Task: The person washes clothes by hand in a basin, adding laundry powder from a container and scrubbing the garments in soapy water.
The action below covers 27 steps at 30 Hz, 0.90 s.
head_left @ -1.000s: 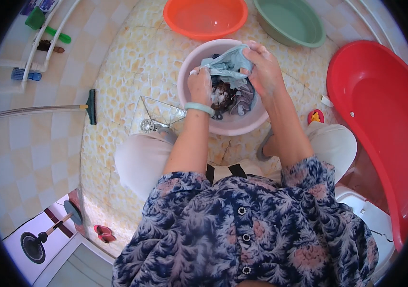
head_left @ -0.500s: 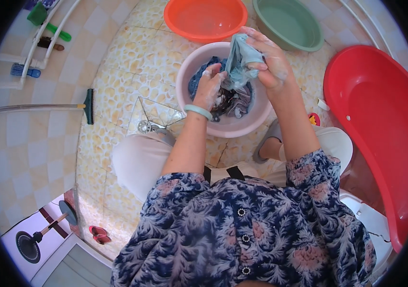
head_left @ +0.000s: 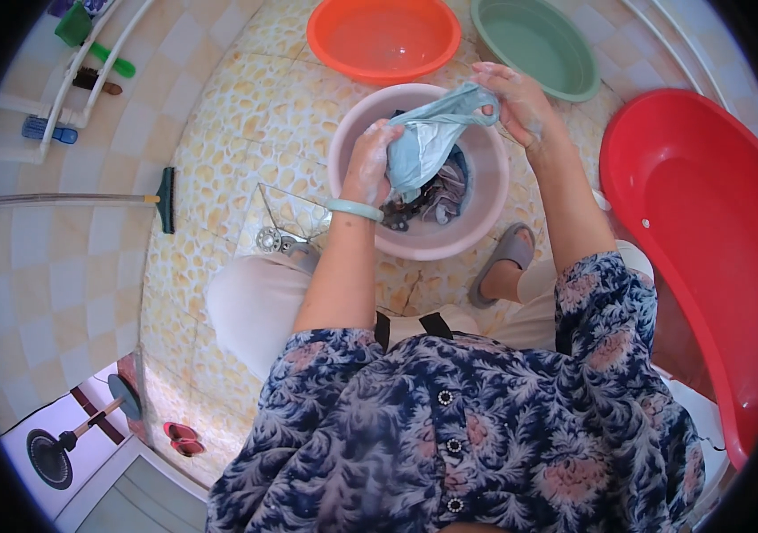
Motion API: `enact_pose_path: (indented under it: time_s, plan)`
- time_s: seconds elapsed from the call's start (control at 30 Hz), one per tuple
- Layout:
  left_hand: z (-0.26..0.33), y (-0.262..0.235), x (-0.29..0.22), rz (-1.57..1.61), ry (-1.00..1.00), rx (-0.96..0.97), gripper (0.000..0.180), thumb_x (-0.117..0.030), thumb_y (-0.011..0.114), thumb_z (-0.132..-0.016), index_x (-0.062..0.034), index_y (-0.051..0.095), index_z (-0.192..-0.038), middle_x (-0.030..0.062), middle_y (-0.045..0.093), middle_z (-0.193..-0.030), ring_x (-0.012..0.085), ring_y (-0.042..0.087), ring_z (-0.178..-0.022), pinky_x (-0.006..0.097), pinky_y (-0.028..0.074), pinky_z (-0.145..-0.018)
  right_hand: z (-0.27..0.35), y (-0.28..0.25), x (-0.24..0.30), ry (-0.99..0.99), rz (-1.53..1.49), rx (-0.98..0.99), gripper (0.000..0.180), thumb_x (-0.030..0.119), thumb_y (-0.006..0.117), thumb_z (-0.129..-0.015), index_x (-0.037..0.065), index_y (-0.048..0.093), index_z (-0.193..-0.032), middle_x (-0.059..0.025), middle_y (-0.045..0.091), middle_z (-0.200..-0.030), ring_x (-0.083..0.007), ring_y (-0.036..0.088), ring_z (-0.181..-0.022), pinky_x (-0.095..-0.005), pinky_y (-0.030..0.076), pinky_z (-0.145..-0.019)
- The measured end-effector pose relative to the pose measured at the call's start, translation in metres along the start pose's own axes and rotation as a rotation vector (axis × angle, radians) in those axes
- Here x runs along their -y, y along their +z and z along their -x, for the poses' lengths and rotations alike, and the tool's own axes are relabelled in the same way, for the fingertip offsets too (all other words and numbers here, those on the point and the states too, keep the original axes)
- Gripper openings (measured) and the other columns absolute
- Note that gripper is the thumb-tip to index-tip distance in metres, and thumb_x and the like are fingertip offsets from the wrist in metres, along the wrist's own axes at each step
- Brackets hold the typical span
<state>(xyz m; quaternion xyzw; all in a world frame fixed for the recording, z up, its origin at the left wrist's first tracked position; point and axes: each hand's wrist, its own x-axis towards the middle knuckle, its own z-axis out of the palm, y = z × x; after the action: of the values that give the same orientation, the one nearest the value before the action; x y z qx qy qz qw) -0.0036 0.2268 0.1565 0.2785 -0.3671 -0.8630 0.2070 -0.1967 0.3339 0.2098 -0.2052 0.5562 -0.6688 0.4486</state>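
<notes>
A light blue wet garment point(head_left: 425, 147) is stretched between my two hands above a pale pink basin point(head_left: 341, 151). My left hand point(head_left: 370, 164) is closed on its left end, with suds on the fingers and a pale green bangle point(head_left: 354, 210) at the wrist. At the upper right, my soapy right hand point(head_left: 519, 105) pinches the garment's other end, where a small loop or opening shows. Beneath it, dark and greyish wet clothes point(head_left: 446, 197) lie in the basin, partly covered by the garment.
Beyond the basin stand an orange basin point(head_left: 383, 40) and a green basin point(head_left: 539, 49). A large red baby bathtub point(head_left: 663, 169) lies to the right. At left, a floor squeegee point(head_left: 166, 200) leans near a drain point(head_left: 269, 238); brushes point(head_left: 48, 131) hang on a white rack.
My hands have moved apart, the left leftward and the right rightward. The garment, bunched before, is now spread out between them.
</notes>
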Motion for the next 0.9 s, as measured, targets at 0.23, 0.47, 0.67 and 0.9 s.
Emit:
enact_pose_path:
  time_s: [0.23, 0.47, 0.67, 0.9]
  plan:
    - [0.003, -0.002, -0.001, 0.310, -0.087, 0.049, 0.023, -0.016, 0.050, -0.083, -0.0011, 0.053, -0.100, 0.0087, 0.059, -0.093, 0.0189, 0.059, -0.084, 0.030, 0.049, -0.076, 0.009, -0.003, -0.063, 0.097, -0.005, -0.147, 0.027, 0.020, 0.056, -0.083, 0.004, 0.054, -0.105, -0.0039, 0.055, -0.089, -0.0146, 0.052, -0.080, -0.0287, 0.043, -0.070]
    - [-0.004, -0.013, 0.004, 0.354, -0.099, 0.158, 0.023, -0.014, 0.046, -0.084, 0.0004, 0.054, -0.100, 0.0115, 0.061, -0.092, 0.0219, 0.061, -0.081, 0.033, 0.051, -0.074, 0.043, 0.046, -0.086, -0.105, 0.242, -0.022, 0.026, 0.021, 0.051, -0.085, 0.001, 0.057, -0.101, -0.0033, 0.058, -0.094, -0.0110, 0.051, -0.087, -0.0243, 0.039, -0.082]
    - [-0.001, -0.006, 0.002, 0.376, -0.154, 0.109, 0.018, -0.018, 0.049, -0.085, -0.0052, 0.054, -0.098, 0.0056, 0.059, -0.090, 0.0171, 0.058, -0.081, 0.029, 0.048, -0.074, 0.030, 0.009, -0.104, -0.003, 0.063, -0.015, 0.013, 0.016, 0.051, -0.079, 0.006, 0.055, -0.086, 0.0003, 0.052, -0.082, -0.0101, 0.048, -0.079, -0.0246, 0.038, -0.075]
    - [0.001, -0.017, 0.002, 0.200, -0.126, 0.116, 0.017, -0.017, 0.050, -0.086, -0.0043, 0.055, -0.097, 0.0050, 0.058, -0.092, 0.0156, 0.056, -0.085, 0.029, 0.046, -0.078, 0.039, 0.032, -0.056, 0.060, -0.399, -0.075, 0.014, 0.017, 0.055, -0.078, 0.006, 0.057, -0.087, -0.0032, 0.057, -0.080, -0.0145, 0.055, -0.075, -0.0291, 0.045, -0.067]
